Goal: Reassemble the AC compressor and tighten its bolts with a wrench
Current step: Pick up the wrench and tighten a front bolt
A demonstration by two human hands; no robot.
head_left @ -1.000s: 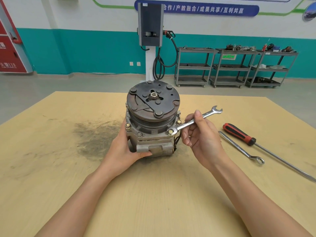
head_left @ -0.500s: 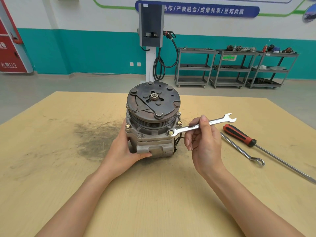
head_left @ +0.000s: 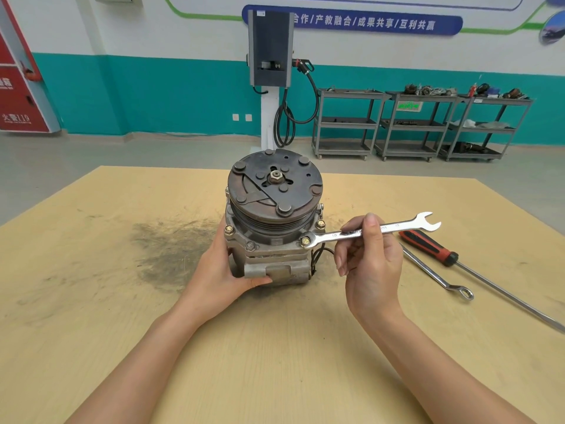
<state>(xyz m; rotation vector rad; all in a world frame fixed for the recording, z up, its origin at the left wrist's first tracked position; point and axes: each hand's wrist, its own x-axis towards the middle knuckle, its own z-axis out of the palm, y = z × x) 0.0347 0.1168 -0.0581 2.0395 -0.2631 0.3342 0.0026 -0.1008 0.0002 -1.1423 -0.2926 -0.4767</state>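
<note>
The AC compressor (head_left: 272, 228) stands upright on the wooden table (head_left: 122, 332), its dark clutch plate facing up. My left hand (head_left: 223, 270) grips its lower left side, thumb across the front. A silver combination wrench (head_left: 336, 235) has its ring end over the front-right bolt (head_left: 305, 240) of the flange. My right hand (head_left: 371, 258) pinches the wrench's shaft near its middle; the open end points right. More brass-coloured bolts (head_left: 228, 229) sit around the flange.
A red-handled screwdriver (head_left: 428, 247) with a long shaft and a second slim wrench (head_left: 437, 278) lie on the table to the right. A dark smudge (head_left: 171, 249) marks the wood left of the compressor. Metal shelf carts and a charger post stand behind.
The wrench has swung clockwise about the front-right bolt; its open end moved right and toward me. My right hand followed it. My left hand and the compressor stayed still.
</note>
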